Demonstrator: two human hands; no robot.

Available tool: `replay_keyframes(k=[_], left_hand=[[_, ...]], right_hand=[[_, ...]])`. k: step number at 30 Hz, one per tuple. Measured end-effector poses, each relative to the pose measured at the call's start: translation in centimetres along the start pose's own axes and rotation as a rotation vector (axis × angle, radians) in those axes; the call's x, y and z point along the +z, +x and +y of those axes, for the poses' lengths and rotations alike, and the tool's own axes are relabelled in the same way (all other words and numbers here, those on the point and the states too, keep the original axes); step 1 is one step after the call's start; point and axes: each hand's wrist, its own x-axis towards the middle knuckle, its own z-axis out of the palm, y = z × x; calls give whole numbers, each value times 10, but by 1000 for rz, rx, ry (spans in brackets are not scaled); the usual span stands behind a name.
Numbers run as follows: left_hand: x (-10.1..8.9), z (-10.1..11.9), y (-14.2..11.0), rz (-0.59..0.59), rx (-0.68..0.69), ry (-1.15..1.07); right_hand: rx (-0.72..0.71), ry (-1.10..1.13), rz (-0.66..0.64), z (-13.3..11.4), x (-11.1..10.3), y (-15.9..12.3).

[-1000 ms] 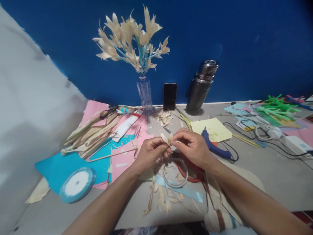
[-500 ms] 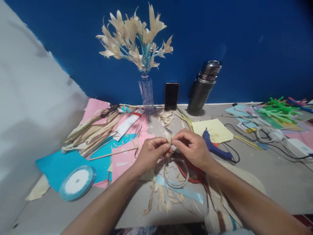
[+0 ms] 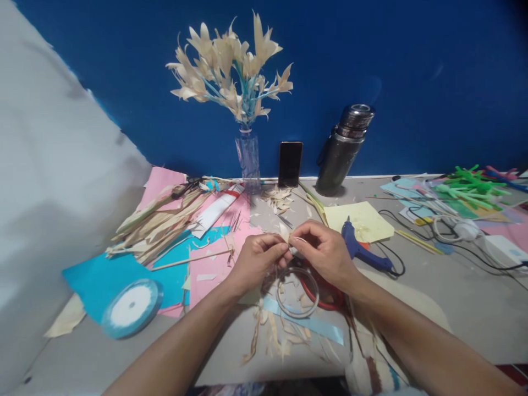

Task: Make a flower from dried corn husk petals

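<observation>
My left hand (image 3: 258,259) and my right hand (image 3: 328,252) meet at the middle of the table, fingertips pinched together. Between them they hold a small pale piece of dried husk (image 3: 284,231), its pointed tip sticking up; the fingers hide its lower part. Just below lies a clear tape ring (image 3: 297,315), overlapping the red handles (image 3: 336,302) of what look like scissors. A strip of light blue ribbon (image 3: 328,328) and dried husk scraps (image 3: 274,335) lie nearer me. Beyond the right hand rests a blue glue gun (image 3: 363,253) beside yellow paper (image 3: 371,219).
Husk flowers (image 3: 225,55) stand in a clear bottle (image 3: 248,159) at the back, near a phone (image 3: 290,164) and a dark flask (image 3: 344,151). Husk strips (image 3: 165,223) and a ribbon spool (image 3: 132,307) lie left. Cables (image 3: 447,239) and green pipe cleaners (image 3: 470,187) are right.
Both hands stay nearly in place, still pinching the husk piece, whose tip shows slightly more clearly. The whole view has shifted a little.
</observation>
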Motion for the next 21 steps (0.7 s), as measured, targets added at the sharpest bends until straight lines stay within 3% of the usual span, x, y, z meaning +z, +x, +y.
replay_keyframes(k=[7, 15, 21], left_hand=[[-2, -5, 1, -28, -55, -94], [-3, -7, 1, 22, 10, -47], [-4, -5, -1, 110, 234, 235]], right_hand=[[-3, -1, 5, -1, 1, -1], [132, 130, -12, -3, 0, -2], [135, 49, -27, 0, 0, 0]])
